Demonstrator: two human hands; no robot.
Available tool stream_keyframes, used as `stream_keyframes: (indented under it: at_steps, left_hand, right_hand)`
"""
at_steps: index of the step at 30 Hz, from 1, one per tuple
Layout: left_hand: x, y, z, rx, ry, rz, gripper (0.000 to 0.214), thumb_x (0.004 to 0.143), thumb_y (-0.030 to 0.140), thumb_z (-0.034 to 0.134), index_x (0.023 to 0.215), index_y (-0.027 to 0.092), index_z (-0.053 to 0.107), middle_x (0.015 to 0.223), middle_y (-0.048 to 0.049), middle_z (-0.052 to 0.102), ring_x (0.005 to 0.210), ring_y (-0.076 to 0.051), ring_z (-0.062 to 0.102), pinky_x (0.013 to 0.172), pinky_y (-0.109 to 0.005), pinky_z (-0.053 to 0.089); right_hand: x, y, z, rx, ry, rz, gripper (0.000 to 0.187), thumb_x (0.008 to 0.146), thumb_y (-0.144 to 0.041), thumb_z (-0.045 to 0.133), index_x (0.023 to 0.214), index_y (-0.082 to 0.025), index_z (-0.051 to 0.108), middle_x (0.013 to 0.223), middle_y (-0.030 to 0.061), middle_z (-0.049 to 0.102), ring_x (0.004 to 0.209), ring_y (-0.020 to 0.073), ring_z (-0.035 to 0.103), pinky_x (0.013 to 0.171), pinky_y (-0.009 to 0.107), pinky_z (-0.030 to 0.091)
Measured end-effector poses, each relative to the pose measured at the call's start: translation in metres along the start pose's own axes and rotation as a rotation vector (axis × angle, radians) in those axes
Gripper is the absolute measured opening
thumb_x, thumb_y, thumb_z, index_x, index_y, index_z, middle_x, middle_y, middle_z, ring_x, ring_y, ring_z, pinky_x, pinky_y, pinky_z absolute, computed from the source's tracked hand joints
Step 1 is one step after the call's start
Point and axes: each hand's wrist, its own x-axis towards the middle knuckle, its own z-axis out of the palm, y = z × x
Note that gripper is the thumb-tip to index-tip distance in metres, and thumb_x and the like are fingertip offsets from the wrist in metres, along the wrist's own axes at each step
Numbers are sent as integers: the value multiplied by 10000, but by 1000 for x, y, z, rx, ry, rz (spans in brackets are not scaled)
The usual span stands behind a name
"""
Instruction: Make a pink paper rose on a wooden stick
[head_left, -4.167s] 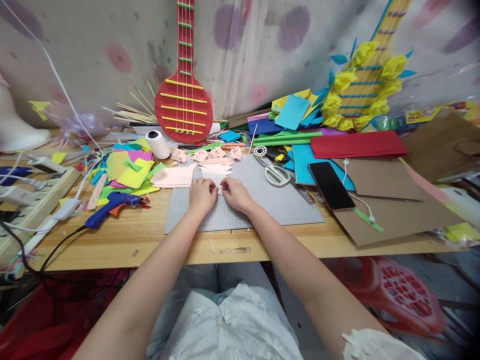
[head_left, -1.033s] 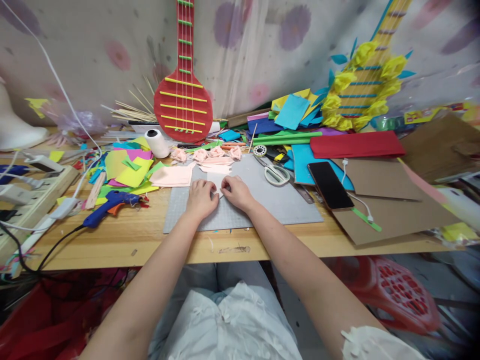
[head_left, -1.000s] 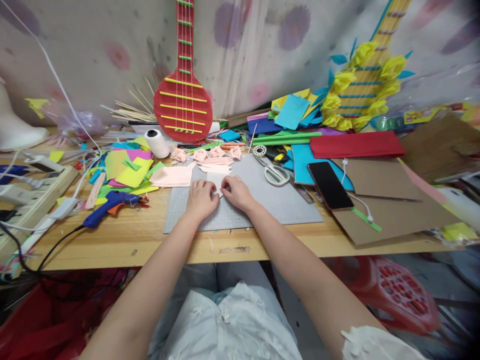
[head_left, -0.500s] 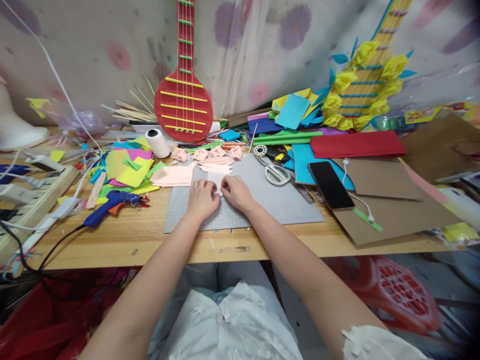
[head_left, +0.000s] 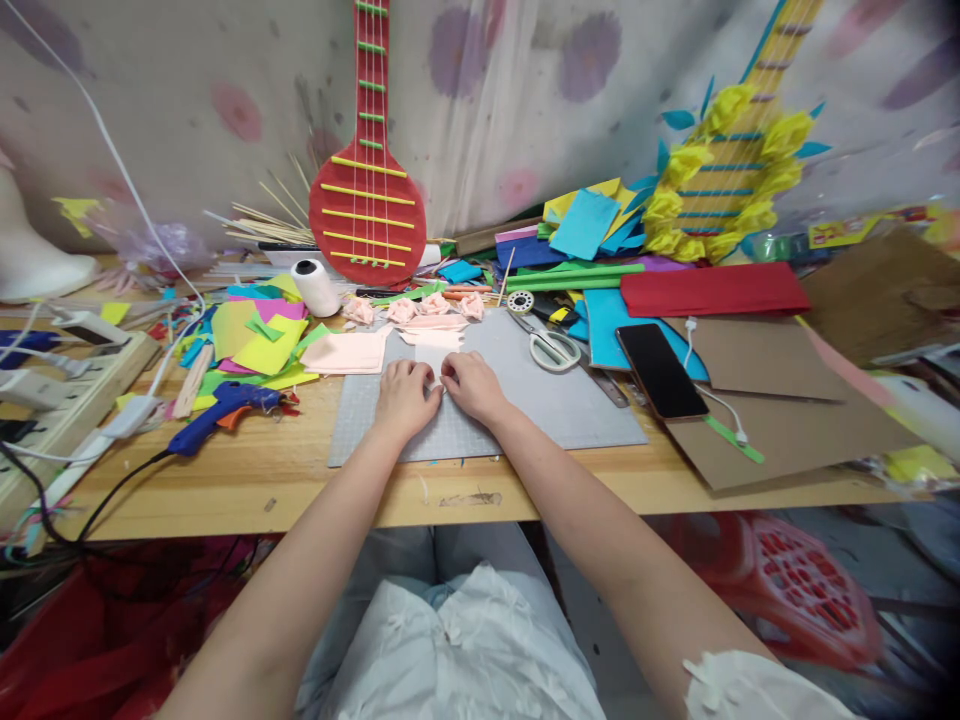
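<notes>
Head view, what have the two hands got?

The left hand (head_left: pixel 405 397) and the right hand (head_left: pixel 472 385) sit knuckle to knuckle on the grey cutting mat (head_left: pixel 540 400). Their fingers are curled in and pinched on a small pale pink paper piece (head_left: pixel 432 359) that pokes out between them.

How would that piece handle?

Light and limp, I'd say. It looks like thin paper that creases at a touch and tears if pulled. It is best taken by its edges with the fingertips, kept flat against the mat.

What lies about it?

More pink sheets (head_left: pixel 346 352) just to the left on the counter (head_left: pixel 300 480), small pink paper roses (head_left: pixel 433 303) beyond, scissors (head_left: pixel 553 350) and a phone (head_left: pixel 661 370) to the right, and a blue glue gun (head_left: pixel 221 405) well off to the left
</notes>
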Motion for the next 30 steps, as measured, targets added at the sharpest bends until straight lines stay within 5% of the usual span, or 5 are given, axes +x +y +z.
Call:
stream_keyframes:
  at_steps: [10, 19, 26, 30]
  left_hand:
    - [0, -2, 0, -25, 7, 3, 189, 730, 361, 531, 849, 216, 556, 922, -76, 512, 974, -239, 422, 889, -361, 334]
    - [0, -4, 2, -22, 18, 14, 211, 728, 376, 534, 862, 215, 557, 925, -76, 508, 980, -238, 424, 890, -359, 334]
    - [1, -5, 3, -22, 36, 13, 206, 709, 365, 559, 852, 217, 562, 921, -65, 520, 972, -233, 429, 886, -349, 342]
    - [1, -4, 3, -26, 31, 9, 213, 712, 379, 553, 846, 214, 566, 911, -64, 521, 967, -234, 432, 887, -352, 342]
  right_hand:
    - [0, 3, 0, 31, 6, -4, 71, 778, -208, 497, 834, -186, 533, 834, 43, 580, 815, 180, 440, 758, 296, 343]
    - [-3, 12, -1, 0, -18, -89, 267, 779, -185, 484, 1041, -162, 525, 1023, 92, 533, 1004, 217, 386, 898, 338, 317]
    - [-1, 24, -6, -44, 137, 235, 295, 788, -172, 449, 1074, -148, 517, 1035, 134, 530, 990, 259, 385, 830, 381, 351]
    - [-4, 20, -6, -5, 99, 40, 361, 758, -261, 528, 1098, -146, 494, 1053, 112, 524, 1000, 239, 398, 888, 371, 335]
